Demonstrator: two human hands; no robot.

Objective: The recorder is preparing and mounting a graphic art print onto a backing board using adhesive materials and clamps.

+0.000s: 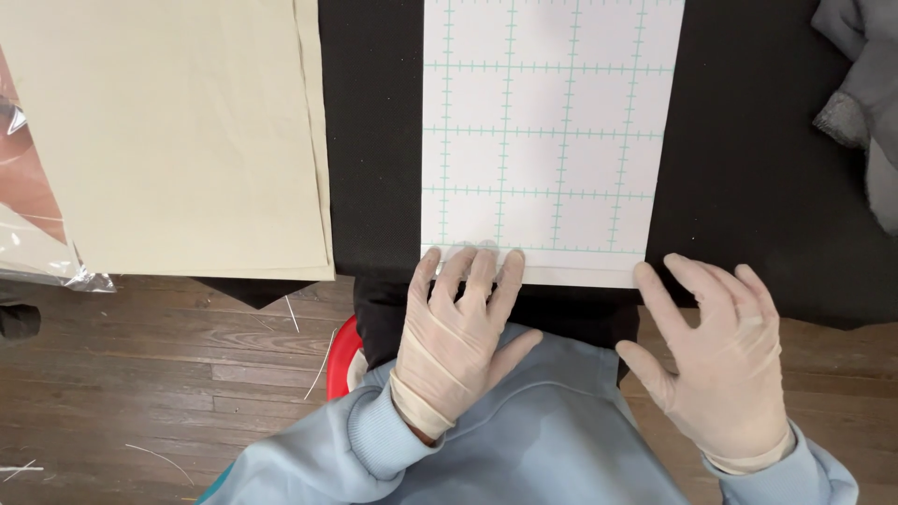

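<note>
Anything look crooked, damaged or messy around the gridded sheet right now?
The gridded sheet lies flat and undamaged on the black cloth, with the left hand and right hand at its near edge. The only mess is thin stray strands scattered on the wooden floor.

gridded sheet (pixel 552 140): smooth matt white paper or film, teal printed lines. desk (pixel 748 159): matt black cloth cover. beige sheets (pixel 178 131): matt, faintly textured, cloth or paper unclear. left hand (pixel 458 337) and right hand (pixel 720 360): thin, wrinkled cream latex-like gloves. floor (pixel 140 374): dark wood planks, low sheen. sleeves (pixel 533 440): soft blue fleece.
</note>
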